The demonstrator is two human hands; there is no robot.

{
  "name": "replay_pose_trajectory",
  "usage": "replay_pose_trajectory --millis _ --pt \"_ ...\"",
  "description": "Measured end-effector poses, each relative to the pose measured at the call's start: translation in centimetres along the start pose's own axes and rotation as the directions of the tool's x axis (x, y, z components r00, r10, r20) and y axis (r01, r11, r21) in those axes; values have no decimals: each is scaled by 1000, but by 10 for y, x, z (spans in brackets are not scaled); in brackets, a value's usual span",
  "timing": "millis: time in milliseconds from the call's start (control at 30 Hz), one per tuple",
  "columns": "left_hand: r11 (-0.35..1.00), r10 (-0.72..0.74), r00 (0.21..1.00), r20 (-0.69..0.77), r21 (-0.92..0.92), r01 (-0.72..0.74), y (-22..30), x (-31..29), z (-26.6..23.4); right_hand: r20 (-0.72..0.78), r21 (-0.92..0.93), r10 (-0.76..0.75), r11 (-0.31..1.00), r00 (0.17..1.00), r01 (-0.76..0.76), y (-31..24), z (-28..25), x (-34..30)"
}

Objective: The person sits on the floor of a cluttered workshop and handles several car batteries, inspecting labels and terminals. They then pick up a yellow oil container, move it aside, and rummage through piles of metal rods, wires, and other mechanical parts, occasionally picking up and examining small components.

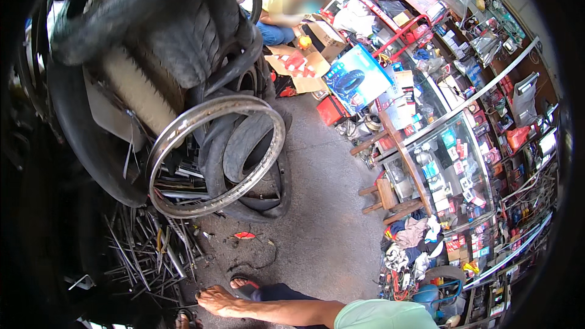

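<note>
My right hand [216, 301] reaches in from the lower right on a bare forearm under a pale green sleeve. Its fingers are slightly bent and I see nothing held in them. It hangs beside my sandalled foot [242, 283], near a heap of thin metal rods [143, 250] on the floor. My left hand is not visible. Ahead of me a bare metal wheel rim [277, 140] leans against black rubber tubes [213, 158] and worn tyres [177, 49]. A small red piece [245, 235] lies on the concrete below the rim.
At the back a person [286, 9] crouches by open cardboard boxes [304, 67]. A blue box [358, 78] with a tyre picture stands right of them. Glass display cases [451, 164] packed with small goods line the right. A wooden stool [387, 195] and a cloth pile [414, 237] stand before them.
</note>
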State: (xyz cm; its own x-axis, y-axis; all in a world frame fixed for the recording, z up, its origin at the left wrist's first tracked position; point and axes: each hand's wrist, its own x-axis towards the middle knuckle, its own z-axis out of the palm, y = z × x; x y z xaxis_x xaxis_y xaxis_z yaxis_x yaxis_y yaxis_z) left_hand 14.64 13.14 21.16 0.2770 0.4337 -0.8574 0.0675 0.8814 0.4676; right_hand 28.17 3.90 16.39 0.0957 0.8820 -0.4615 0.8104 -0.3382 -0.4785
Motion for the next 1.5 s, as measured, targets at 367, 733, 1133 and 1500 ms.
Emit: replay_pose_trajectory --millis 367,733,1133,1500 --pt "984 -71 996 47 164 62 62 -189 14 -220 412 436 852 872 -322 -20 -66 -134" --pt "883 204 939 278 361 -299 135 -359 101 149 944 114 -312 982 -107 -182 -274 -211" --pt "838 545 838 21 -64 -542 174 -477 129 48 843 -327 -494 944 -214 -252 -396 -236" --pt "727 545 802 -245 -340 -597 169 -570 71 163 764 -483 -490 860 -420 -345 -400 -278"
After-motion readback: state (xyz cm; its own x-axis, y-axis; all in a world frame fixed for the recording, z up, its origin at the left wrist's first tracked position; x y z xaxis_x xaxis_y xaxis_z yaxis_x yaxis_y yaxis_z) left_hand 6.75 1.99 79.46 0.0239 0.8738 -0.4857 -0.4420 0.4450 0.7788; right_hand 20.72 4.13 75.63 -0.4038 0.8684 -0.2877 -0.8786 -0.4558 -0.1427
